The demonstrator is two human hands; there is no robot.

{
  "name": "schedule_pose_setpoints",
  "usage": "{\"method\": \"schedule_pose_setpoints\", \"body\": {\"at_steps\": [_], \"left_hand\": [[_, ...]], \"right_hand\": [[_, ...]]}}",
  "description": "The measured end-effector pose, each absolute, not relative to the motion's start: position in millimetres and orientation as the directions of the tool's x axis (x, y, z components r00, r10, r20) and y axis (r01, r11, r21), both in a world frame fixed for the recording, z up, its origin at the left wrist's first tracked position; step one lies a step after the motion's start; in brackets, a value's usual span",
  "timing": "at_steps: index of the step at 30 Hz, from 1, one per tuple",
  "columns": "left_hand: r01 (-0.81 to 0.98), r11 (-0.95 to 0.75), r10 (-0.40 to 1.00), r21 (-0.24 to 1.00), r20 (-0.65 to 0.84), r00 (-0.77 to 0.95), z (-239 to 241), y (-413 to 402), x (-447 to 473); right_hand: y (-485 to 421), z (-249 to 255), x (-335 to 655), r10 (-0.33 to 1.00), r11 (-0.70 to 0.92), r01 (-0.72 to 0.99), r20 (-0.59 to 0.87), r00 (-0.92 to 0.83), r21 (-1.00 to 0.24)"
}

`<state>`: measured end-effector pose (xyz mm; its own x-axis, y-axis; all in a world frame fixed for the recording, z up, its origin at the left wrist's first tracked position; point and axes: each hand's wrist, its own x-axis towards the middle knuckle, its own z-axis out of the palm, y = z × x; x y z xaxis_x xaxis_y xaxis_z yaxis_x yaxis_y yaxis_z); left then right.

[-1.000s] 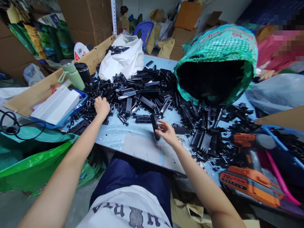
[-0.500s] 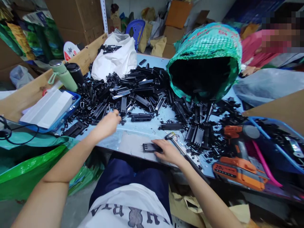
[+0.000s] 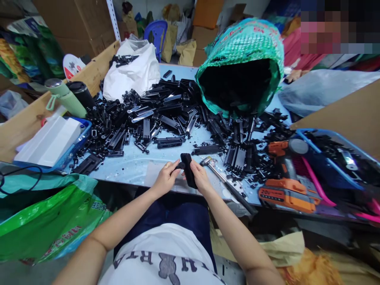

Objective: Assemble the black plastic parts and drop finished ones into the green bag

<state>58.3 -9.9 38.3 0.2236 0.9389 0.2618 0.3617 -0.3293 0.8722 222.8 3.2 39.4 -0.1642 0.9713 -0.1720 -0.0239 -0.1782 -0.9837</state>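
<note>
My right hand (image 3: 200, 176) grips a flat, oblong black part (image 3: 188, 169), held upright on edge above a pale board (image 3: 152, 174) at the table's front. My left hand (image 3: 166, 178) is closed, pinching a small dark piece (image 3: 179, 166) against the left side of that part; its exact shape is too small to tell. A hammer (image 3: 221, 176) lies just right of my right hand, its head near the board. Behind both hands spreads a heap of black parts (image 3: 172, 109), some of them with pronged ends.
A green woven sack (image 3: 204, 69) lies open-mouthed at the back. On the right are an orange cordless drill (image 3: 286, 194) and a blue basket (image 3: 326, 164) of black parts. To the left stand a green bottle (image 3: 69, 99), a black cup (image 3: 80, 94) and a blue tray (image 3: 63, 160). A co-worker's hand (image 3: 293, 75) shows behind.
My left hand has come from the heap to my right hand with a small dark piece. The oblong part has been lifted off the board and turned upright. The view has shifted slightly.
</note>
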Motion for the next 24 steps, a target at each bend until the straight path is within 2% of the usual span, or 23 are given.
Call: {"method": "schedule_pose_setpoints", "body": {"at_steps": [3,8,14,18,20,24], "left_hand": [[0.374,-0.361,0.932,0.854,0.320,0.169,45.6,-12.6,58.4],[0.410,-0.405,0.914,0.817,0.348,0.209,55.4,-8.7,49.9],[0.373,-0.459,0.885,0.806,0.378,0.273,67.6,-7.4,44.9],[0.401,-0.454,0.888,0.795,0.371,0.271,68.3,-10.4,45.8],[0.408,-0.447,0.894,0.796,0.387,0.225,65.6,-12.9,50.2],[0.411,-0.417,0.890,0.811,0.455,0.004,60.6,-17.6,66.6]], "right_hand": [[0.2,41.7,227.6,0.976,-0.071,0.043,-0.078,-0.203,-0.997],[-3.4,46.5,237.4,0.957,0.124,0.164,0.074,-0.281,-0.979],[-4.1,50.0,235.6,0.972,0.111,0.114,0.084,-0.218,-0.987],[-2.6,52.8,239.1,0.937,0.199,0.182,0.133,-0.322,-0.963],[-3.5,53.9,237.0,0.934,0.230,0.203,0.157,-0.321,-0.952],[-9.0,52.1,222.1,0.949,0.241,0.186,0.191,-0.250,-0.953]]}}
